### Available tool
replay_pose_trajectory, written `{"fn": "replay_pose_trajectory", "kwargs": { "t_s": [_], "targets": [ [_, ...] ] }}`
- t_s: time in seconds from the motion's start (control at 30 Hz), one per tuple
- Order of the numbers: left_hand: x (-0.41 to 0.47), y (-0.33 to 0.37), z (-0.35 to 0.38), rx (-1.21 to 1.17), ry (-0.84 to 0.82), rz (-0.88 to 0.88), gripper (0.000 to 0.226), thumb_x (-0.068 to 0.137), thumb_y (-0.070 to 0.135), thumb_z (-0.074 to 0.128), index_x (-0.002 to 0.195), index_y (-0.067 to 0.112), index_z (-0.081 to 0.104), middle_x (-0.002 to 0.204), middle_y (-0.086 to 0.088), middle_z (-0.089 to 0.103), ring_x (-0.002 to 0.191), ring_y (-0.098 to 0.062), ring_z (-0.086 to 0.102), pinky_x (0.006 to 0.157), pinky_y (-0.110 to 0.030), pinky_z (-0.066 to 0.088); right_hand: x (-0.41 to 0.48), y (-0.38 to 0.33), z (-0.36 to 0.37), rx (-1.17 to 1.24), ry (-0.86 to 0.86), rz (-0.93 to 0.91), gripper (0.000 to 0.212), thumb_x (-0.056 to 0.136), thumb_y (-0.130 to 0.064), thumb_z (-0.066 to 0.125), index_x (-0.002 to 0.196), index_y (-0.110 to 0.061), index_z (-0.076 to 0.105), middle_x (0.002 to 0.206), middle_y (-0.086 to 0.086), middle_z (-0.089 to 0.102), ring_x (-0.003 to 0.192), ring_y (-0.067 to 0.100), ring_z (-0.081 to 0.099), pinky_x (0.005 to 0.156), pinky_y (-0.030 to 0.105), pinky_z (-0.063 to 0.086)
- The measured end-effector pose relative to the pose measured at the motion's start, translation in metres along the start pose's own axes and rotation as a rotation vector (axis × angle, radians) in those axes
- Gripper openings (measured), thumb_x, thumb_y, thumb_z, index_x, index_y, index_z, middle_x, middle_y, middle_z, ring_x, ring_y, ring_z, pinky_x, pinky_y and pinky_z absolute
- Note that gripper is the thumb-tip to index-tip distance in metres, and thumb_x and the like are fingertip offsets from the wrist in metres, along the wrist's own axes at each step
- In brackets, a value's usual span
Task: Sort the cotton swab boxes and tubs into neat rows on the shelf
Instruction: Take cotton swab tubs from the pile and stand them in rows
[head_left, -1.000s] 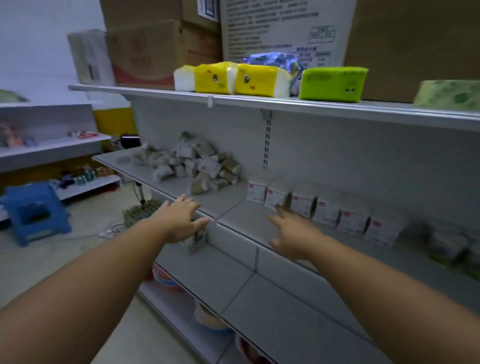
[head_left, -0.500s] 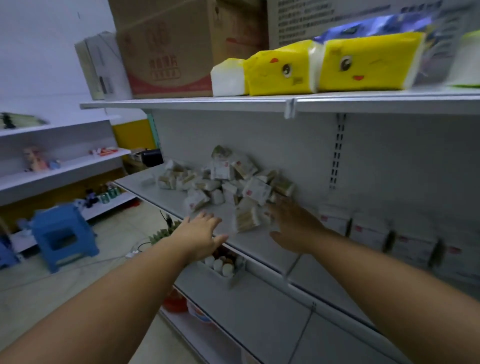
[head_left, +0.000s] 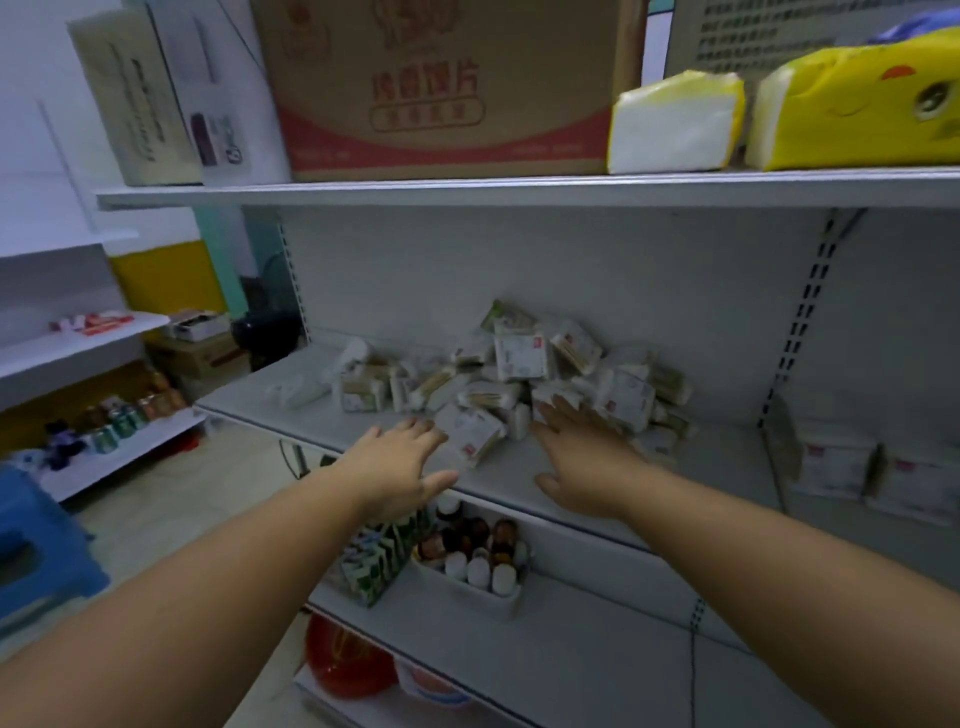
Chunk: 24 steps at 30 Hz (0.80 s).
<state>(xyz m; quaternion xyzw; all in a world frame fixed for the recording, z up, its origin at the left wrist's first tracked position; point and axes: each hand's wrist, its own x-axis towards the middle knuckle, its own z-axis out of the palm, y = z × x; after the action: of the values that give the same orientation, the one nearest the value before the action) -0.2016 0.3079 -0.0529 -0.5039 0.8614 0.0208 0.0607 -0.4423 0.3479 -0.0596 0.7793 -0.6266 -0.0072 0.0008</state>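
Held out over the front edge of the shelf (head_left: 270, 405), left hand (head_left: 400, 467) and right hand (head_left: 582, 462) with straight, empty fingers (head_left: 558, 418), box pile (head_left: 519, 379) just behind, right hand nearer.

All that shows of you is two arms and two hands. Your left forearm (head_left: 234, 571) and your right forearm (head_left: 779, 561) are bare along their whole visible length, from the picture's edge up to the wrists. The wide lens makes each arm look thick close to you and slim at the wrist. Your left hand (head_left: 399, 465) and your right hand (head_left: 584, 465) are bare as well, and you see their backs, smooth and rounded over the knuckles. The fingers are a little blurred, so nails and fine marks cannot be made out. Dim, bluish light leaves soft shadow along the undersides of both arms.
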Motion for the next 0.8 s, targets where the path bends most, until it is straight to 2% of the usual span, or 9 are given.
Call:
{"fn": "replay_pose_trajectory", "kwargs": {
  "t_s": [0.1,0.2,0.3,0.4,0.53,0.6,0.7,0.8],
  "targets": [
    [0.006,-0.043,0.007,0.014,-0.010,0.065,0.071,0.092,0.066,0.022,0.150,0.027,0.011,0.160,0.000,0.004,0.146,-0.017,0.000,0.117,-0.042,0.007,0.016,-0.033,0.003,0.047,0.085,0.036,0.070,0.094,-0.044,0.043,0.150,-0.021,0.009,0.159,0.003,0.003,0.146,0.021,-0.006,0.117,0.041,0.003],
    [0.010,-0.076,0.014,-0.004,-0.049,0.092,0.069,0.094,0.063,0.023,0.150,0.025,0.011,0.160,-0.001,0.004,0.146,-0.018,-0.001,0.116,-0.044,0.006,0.027,-0.064,0.013,-0.002,0.099,0.021,0.066,0.094,-0.042,0.043,0.149,-0.019,0.014,0.159,0.004,0.001,0.146,0.022,-0.006,0.117,0.040,-0.001],
    [0.021,-0.111,0.018,-0.031,-0.032,0.118,0.068,0.094,0.062,0.024,0.150,0.026,0.012,0.160,-0.001,0.005,0.146,-0.017,0.000,0.116,-0.044,0.006,0.058,-0.085,0.009,-0.036,0.114,0.014,0.066,0.095,-0.043,0.040,0.149,-0.017,0.014,0.159,0.005,0.003,0.146,0.023,-0.005,0.117,0.038,-0.002],
    [0.038,-0.148,0.022,-0.037,-0.029,0.117,0.067,0.094,0.061,0.025,0.150,0.027,0.012,0.160,0.000,0.004,0.146,-0.017,-0.001,0.117,-0.045,0.003,0.099,-0.101,0.006,0.044,0.155,0.037,0.065,0.095,-0.043,0.039,0.149,-0.017,0.015,0.159,0.003,0.005,0.146,0.020,-0.006,0.117,0.036,-0.001],
    [0.062,-0.194,0.022,-0.004,-0.015,0.094,0.066,0.095,0.059,0.029,0.150,0.025,0.014,0.159,-0.001,0.008,0.146,-0.019,0.000,0.118,-0.045,0.004,0.163,-0.116,0.013,0.073,0.119,-0.033,0.064,0.097,-0.042,0.037,0.150,-0.016,0.012,0.159,0.002,0.003,0.146,0.018,-0.006,0.116,0.032,-0.001],
    [0.074,-0.221,0.019,0.016,-0.021,0.088,0.066,0.095,0.058,0.029,0.150,0.025,0.014,0.159,-0.001,0.009,0.146,-0.018,-0.001,0.117,-0.044,0.002,0.199,-0.123,0.013,0.135,0.141,-0.050,0.061,0.097,-0.039,0.039,0.148,-0.012,0.019,0.158,0.005,0.012,0.146,0.020,0.002,0.117,0.034,0.009],
    [0.091,-0.267,0.007,0.030,-0.001,0.052,0.066,0.095,0.056,0.032,0.150,0.024,0.016,0.159,0.001,0.009,0.146,-0.015,-0.001,0.117,-0.039,0.002,0.249,-0.136,0.009,0.210,0.253,-0.045,0.052,0.092,-0.034,0.048,0.138,-0.012,0.039,0.144,0.012,0.038,0.135,0.026,0.031,0.108,0.036,0.031],
    [0.108,-0.309,-0.004,-0.026,0.041,-0.037,0.067,0.092,0.053,0.044,0.149,0.026,0.019,0.158,0.002,0.016,0.146,-0.014,0.007,0.115,-0.032,0.012,0.288,-0.144,0.007,0.177,0.329,-0.064,0.040,0.089,-0.035,0.053,0.122,-0.012,0.053,0.125,0.009,0.053,0.119,0.026,0.046,0.094,0.035,0.037]
  ]
}}
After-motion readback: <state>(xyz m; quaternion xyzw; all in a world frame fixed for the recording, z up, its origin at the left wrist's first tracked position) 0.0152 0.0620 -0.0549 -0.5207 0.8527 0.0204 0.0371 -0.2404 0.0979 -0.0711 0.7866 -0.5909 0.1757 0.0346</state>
